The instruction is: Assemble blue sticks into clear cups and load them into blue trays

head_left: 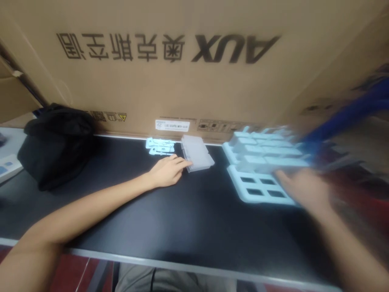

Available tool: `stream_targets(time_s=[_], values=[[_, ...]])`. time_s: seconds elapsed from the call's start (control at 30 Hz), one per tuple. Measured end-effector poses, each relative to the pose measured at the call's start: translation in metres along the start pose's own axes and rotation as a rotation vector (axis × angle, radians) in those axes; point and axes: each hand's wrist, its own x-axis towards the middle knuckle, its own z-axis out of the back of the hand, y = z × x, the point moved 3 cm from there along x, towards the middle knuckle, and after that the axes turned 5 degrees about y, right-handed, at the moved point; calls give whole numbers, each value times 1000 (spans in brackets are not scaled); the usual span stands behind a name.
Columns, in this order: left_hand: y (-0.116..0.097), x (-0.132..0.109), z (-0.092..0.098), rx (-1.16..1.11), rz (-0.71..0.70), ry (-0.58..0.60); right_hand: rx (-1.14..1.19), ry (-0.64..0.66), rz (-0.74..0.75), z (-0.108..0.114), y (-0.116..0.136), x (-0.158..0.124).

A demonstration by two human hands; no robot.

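Observation:
A translucent plastic case (197, 154) lies on the black table near the back edge. My left hand (170, 170) rests at its left side, index finger stretched out and touching the case, the other fingers loosely bent. Just behind that hand is a small pile of light-blue flat plastic pieces (161, 145). On the right stands a light-blue plastic rack (253, 152) with raised blocks, and in front of it a light-blue frame with square openings (243, 190). My right hand (306, 188) is at the right side of these, thumb toward the frame; motion blur smears its fingers.
A large cardboard box (188, 89) with upside-down print stands along the table's back. A black cloth bag (57, 146) sits at the left, beside a white item (10, 168). Something blue and blurred (349, 109) crosses the right side. The table's front edge (152, 261) has a light rim.

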Motion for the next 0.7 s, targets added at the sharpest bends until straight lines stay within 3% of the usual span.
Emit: stream_targets(time_s=[0.47, 0.7], values=[[3, -4, -1, -71, 21, -43, 162, -136, 73, 14, 3, -19], [3, -5, -3, -48, 10, -47, 278, -190, 43, 5, -14, -3]])
